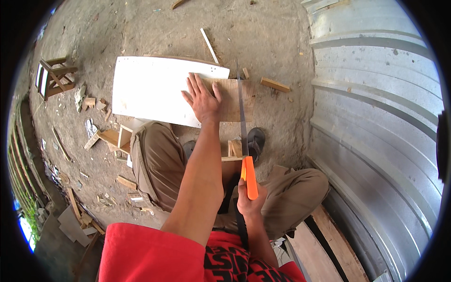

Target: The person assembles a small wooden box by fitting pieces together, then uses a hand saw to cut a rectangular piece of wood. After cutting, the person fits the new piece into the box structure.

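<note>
My left hand [204, 99] lies flat with its fingers spread, pressing on a brown wooden board [230, 101] and the edge of the white panel [150, 87] beneath it. An orange-handled handsaw [251, 178] is in my right hand [251, 201], whose fingers wrap round the grip. Its long blade points away from me and crosses the brown board near the right end. A narrow strip of board shows to the right of the blade. Whether the teeth are sunk into the wood, I cannot tell.
Corrugated metal sheeting [371, 103] rises along the right. A small wooden stool [55, 77] stands at the far left. Wood offcuts lie about the dirt floor, among them a short block [275, 85] and a thin white strip [209, 45]. Long planks [338, 244] lie behind my right knee.
</note>
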Demonstrator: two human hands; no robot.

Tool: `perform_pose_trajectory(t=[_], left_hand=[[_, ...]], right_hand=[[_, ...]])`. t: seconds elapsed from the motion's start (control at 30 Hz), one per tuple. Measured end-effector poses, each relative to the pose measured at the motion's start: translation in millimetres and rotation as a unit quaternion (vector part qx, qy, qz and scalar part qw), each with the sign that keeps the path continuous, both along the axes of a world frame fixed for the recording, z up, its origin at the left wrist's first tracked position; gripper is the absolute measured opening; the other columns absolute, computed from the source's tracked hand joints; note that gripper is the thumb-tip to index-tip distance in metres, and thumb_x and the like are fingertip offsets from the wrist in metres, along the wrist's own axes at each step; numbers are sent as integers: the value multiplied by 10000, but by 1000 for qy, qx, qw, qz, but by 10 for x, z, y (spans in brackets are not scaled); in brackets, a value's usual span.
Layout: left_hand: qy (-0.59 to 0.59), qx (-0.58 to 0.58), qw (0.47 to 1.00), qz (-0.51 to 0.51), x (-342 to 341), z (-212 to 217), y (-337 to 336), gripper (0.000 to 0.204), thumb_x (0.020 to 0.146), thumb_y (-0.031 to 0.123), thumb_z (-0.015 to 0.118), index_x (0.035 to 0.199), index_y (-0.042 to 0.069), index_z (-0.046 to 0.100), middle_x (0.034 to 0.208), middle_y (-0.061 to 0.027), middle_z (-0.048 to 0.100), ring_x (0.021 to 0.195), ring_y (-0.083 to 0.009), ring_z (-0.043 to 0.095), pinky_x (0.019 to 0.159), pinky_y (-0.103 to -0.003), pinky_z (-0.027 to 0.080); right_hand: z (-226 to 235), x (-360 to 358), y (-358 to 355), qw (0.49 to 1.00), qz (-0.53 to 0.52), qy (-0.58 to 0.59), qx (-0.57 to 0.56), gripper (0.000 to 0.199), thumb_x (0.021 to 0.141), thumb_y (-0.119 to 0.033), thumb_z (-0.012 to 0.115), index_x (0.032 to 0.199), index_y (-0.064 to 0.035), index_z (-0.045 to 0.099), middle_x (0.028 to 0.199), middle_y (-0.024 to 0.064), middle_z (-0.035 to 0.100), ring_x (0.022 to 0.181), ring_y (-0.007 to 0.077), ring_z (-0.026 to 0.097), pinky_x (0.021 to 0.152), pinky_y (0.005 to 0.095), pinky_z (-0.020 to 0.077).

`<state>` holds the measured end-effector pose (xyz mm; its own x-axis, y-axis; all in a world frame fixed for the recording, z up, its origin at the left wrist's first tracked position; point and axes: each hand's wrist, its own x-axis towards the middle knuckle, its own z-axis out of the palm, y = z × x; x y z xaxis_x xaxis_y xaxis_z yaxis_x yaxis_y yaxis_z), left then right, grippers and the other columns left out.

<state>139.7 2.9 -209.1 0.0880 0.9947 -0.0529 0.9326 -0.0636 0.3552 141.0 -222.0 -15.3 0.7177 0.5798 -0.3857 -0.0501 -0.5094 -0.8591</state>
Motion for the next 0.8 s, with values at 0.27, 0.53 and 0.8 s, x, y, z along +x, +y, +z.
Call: perform_pose_trajectory(t=[0.27,0.53,0.8], left_hand=[[-5,-5,1000,0,-7,15,-8,688,991,443,388,1525,38,237,1620,-115,192,1511,-254,126,1218,-513,37],[-10,-13,1000,3,8,5,-17,694,984,441,388,1533,45,236,1627,-102,181,1512,-234,125,1220,-507,23],[-4,-13,1000,10,9,-8,1,688,985,444,381,1534,55,239,1629,-94,178,1513,-228,121,1221,-507,25]], right_hand=[[-21,38,29,999,19,-37,-11,280,878,-70,646,641,-12,508,486,41,463,446,73,418,438,303,352],[-158,89,300,999,11,-27,-23,291,874,-67,649,639,-13,486,488,50,449,440,89,397,435,318,335],[16,-24,-82,1000,7,5,9,184,828,21,609,675,17,507,520,31,435,450,80,404,438,289,348]])
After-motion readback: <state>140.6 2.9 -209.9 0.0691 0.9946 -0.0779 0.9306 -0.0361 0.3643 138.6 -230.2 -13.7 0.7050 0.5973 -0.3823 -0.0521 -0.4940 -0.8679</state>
